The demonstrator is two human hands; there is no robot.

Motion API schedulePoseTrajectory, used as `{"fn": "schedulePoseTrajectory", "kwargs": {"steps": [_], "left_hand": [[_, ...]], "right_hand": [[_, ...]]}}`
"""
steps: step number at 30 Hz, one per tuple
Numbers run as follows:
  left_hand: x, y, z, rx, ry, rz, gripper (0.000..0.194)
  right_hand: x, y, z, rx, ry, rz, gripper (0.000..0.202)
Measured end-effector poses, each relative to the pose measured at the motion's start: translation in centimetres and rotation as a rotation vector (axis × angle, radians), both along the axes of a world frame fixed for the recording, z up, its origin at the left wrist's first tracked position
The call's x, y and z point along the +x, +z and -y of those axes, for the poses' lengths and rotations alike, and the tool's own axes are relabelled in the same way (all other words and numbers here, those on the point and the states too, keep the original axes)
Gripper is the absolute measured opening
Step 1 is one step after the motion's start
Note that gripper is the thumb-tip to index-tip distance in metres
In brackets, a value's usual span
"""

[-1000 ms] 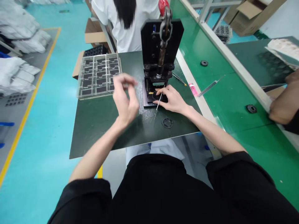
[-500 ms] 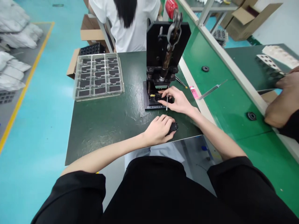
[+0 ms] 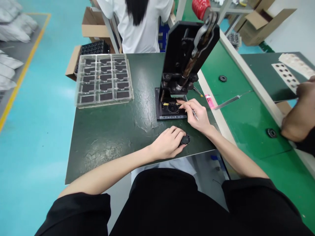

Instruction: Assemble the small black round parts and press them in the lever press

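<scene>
My left hand (image 3: pixel 169 141) is closed around a small round black part (image 3: pixel 185 139) close to the table's front edge. Between the fingers of my right hand (image 3: pixel 197 113) is a thin metal tool (image 3: pixel 194 113), perhaps tweezers; its tip is too small to make out. That hand is at the right side of the base of a black hand press (image 3: pixel 189 55). In the press's fixture lies a round black part (image 3: pixel 173 107), with a yellow piece behind it. The press's lever, with a red grip (image 3: pixel 200 8), rises above the plate.
Stacked clear trays (image 3: pixel 103 80) with dark pieces lie at the table's left. On the green conveyor (image 3: pixel 236 114) are black round parts (image 3: pixel 271 132) and a metal strip (image 3: pixel 227 102). A co-worker's arm (image 3: pixel 299 114) reaches in at right; another person sits beyond the table.
My right hand has drawn back rightward from the fixture, baring the round part there, and the tool has turned from upright to slanted. My left hand keeps its hold. The camera view has shifted.
</scene>
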State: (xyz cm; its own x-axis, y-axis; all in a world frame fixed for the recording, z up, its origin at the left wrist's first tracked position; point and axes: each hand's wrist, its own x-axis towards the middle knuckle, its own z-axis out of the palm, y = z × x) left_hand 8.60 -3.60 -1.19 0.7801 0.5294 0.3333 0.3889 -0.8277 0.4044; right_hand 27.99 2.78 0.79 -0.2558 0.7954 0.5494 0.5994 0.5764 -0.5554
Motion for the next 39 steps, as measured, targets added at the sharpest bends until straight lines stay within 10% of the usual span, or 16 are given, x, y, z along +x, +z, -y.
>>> {"fn": "schedulePoseTrajectory", "kwargs": {"steps": [12,25,39], "left_hand": [[0.0,0.0,-0.1,-0.018,-0.011,0.003,0.032],[-0.1,0.0,0.0,-0.009,-0.014,0.012,0.03],[-0.1,0.0,-0.1,0.002,-0.02,0.015,0.028]], "right_hand": [[0.5,2.1,4.1,0.006,0.046,0.011,0.02],[0.7,1.2,1.1,-0.14,-0.21,-0.12,0.04],[0.8,1.0,0.6,-0.283,-0.001,-0.203,0.043]]}}
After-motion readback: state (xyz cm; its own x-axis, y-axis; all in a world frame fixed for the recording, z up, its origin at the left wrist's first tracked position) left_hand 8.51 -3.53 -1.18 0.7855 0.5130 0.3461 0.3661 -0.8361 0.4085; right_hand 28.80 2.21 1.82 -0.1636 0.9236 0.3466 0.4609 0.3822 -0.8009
